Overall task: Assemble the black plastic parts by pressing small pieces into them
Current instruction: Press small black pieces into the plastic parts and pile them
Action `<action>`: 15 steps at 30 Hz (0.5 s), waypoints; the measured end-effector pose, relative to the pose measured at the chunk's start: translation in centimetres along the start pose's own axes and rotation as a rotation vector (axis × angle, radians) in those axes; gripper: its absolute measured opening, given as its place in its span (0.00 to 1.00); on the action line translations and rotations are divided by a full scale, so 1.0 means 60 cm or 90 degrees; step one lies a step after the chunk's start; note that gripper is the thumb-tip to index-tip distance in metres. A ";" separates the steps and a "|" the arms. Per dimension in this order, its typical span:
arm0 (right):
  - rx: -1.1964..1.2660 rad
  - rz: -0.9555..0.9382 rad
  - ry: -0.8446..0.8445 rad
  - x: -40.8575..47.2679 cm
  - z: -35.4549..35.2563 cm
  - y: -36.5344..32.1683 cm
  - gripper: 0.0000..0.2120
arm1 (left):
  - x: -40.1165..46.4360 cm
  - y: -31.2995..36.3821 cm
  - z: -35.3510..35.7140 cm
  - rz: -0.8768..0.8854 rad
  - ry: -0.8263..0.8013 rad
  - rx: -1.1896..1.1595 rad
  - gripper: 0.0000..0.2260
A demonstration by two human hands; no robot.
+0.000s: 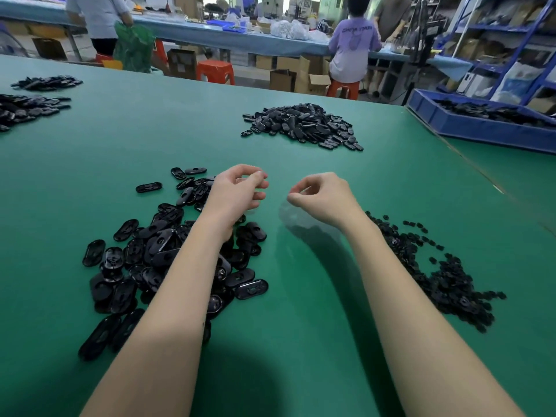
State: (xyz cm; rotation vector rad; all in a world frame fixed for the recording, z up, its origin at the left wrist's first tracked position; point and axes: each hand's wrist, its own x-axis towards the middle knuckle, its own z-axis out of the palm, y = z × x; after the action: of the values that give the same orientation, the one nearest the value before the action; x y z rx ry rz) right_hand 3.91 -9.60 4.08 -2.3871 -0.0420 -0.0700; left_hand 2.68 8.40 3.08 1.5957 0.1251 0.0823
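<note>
A heap of black oval plastic parts lies on the green table under my left forearm. To the right spreads a heap of small black pieces. My left hand hovers above the far end of the oval heap, fingers loosely curled, with nothing visible in them. My right hand hangs over bare table a little to the right, fingers also loosely curled, nothing visible between them. The hands are apart from each other.
A further pile of black parts sits at the table's far middle, more piles at far left. A blue bin of black parts stands at the right. People work at a bench beyond the table.
</note>
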 end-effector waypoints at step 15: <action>0.110 0.056 -0.096 -0.046 0.015 0.016 0.04 | -0.025 0.042 -0.014 -0.028 -0.183 0.767 0.19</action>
State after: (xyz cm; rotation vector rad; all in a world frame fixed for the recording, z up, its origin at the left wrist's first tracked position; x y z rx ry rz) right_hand 1.25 -9.72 2.62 -2.2134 -0.0139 0.1499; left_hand 1.16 8.95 5.64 2.7792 -0.0361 -0.3186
